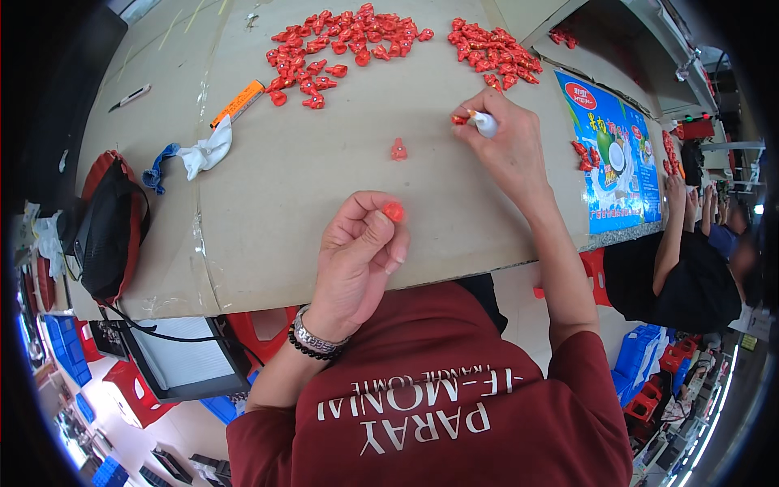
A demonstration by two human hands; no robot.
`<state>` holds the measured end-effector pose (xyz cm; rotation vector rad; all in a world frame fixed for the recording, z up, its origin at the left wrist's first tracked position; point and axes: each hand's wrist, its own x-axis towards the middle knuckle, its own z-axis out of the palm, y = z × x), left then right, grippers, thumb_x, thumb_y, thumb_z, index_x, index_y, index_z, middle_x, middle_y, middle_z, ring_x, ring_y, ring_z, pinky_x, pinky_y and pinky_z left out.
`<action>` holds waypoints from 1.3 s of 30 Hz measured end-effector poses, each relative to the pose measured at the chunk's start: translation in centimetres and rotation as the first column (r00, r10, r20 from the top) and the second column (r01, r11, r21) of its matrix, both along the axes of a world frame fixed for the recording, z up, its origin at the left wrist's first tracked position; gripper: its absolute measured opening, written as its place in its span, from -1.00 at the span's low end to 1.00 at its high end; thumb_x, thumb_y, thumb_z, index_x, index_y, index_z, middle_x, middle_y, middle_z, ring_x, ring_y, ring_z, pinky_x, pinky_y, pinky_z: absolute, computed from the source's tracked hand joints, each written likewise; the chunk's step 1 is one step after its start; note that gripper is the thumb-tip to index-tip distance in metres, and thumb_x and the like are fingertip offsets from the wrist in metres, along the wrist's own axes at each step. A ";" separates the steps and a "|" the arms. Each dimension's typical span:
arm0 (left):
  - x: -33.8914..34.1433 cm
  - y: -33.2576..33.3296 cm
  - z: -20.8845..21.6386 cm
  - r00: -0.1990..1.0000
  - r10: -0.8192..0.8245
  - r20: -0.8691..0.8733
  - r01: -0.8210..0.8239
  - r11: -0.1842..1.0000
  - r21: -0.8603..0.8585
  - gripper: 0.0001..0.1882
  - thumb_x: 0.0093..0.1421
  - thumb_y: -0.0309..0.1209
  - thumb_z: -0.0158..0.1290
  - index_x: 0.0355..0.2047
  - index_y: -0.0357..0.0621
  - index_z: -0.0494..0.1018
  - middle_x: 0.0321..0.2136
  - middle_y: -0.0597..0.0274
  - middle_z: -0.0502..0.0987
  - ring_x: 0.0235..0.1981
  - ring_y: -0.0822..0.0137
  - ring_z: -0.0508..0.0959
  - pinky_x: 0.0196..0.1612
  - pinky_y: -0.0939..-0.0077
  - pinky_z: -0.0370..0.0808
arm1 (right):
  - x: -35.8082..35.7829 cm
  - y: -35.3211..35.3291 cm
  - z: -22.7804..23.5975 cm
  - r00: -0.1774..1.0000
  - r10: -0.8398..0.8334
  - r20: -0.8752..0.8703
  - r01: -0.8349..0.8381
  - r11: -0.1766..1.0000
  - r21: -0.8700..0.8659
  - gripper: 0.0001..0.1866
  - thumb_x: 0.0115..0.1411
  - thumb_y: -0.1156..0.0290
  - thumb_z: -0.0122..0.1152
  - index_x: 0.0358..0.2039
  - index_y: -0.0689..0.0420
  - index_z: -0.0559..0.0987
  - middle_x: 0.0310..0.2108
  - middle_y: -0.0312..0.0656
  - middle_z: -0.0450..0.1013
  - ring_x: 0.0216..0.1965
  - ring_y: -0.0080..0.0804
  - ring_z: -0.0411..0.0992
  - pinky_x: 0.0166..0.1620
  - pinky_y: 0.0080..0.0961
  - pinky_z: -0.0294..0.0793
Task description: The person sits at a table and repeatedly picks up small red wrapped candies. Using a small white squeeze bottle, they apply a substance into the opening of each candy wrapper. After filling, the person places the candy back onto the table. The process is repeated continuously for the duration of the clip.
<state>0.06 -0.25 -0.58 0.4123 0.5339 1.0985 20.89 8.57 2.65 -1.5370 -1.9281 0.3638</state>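
Note:
My left hand is closed, pinching a small red figurine piece between thumb and fingers above the table's near part. My right hand is curled round a small white tapered object with an orange tip, perhaps a bottle or pen; its kind is unclear. At that hand's fingertips is another small red piece; whether it is gripped or lies behind them I cannot tell. Between the hands, one lighter red figurine lies apart on the table. Two heaps of red figurines, a larger one and a smaller one, lie at the far side.
On the left lie an orange box, a crumpled white cloth, a cutter knife and a black-and-red bag. A blue printed sheet with several red pieces covers the right side. Beyond it another person's arm reaches in.

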 end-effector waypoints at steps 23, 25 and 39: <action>0.8 -0.1 0.0 0.931 0.157 -0.329 -0.093 0.975 0.201 -0.86 0.24 -0.49 0.02 -0.21 -0.29 0.44 -0.41 0.31 0.54 -0.56 0.64 0.41 -0.53 0.76 0.31 | -3.6 -6.9 1.8 0.948 0.237 -0.213 -0.233 0.971 0.044 -0.86 -0.08 0.58 0.37 -0.47 0.23 0.58 -0.53 -0.19 0.51 -0.50 -0.42 0.48 -0.43 -0.58 0.42; 0.7 -0.2 0.0 0.914 0.180 -0.362 -0.099 0.968 0.231 -0.86 0.24 -0.51 0.02 -0.22 -0.29 0.44 -0.41 0.30 0.54 -0.57 0.64 0.42 -0.54 0.76 0.31 | -3.6 -7.0 1.9 0.946 0.246 -0.212 -0.243 0.969 0.042 -0.86 -0.08 0.57 0.38 -0.47 0.22 0.57 -0.53 -0.20 0.50 -0.52 -0.42 0.47 -0.45 -0.57 0.41; 0.3 -0.2 -0.8 0.796 0.258 -0.548 0.009 0.900 0.436 -0.95 0.17 -0.65 0.00 -0.37 -0.36 0.46 -0.54 0.30 0.54 -0.61 0.65 0.41 -0.58 0.74 0.34 | -3.0 -7.0 0.3 0.905 0.405 -0.130 -0.407 0.913 0.017 -0.79 -0.14 0.58 0.37 -0.53 0.19 0.47 -0.63 -0.21 0.40 -0.59 -0.33 0.40 -0.54 -0.47 0.32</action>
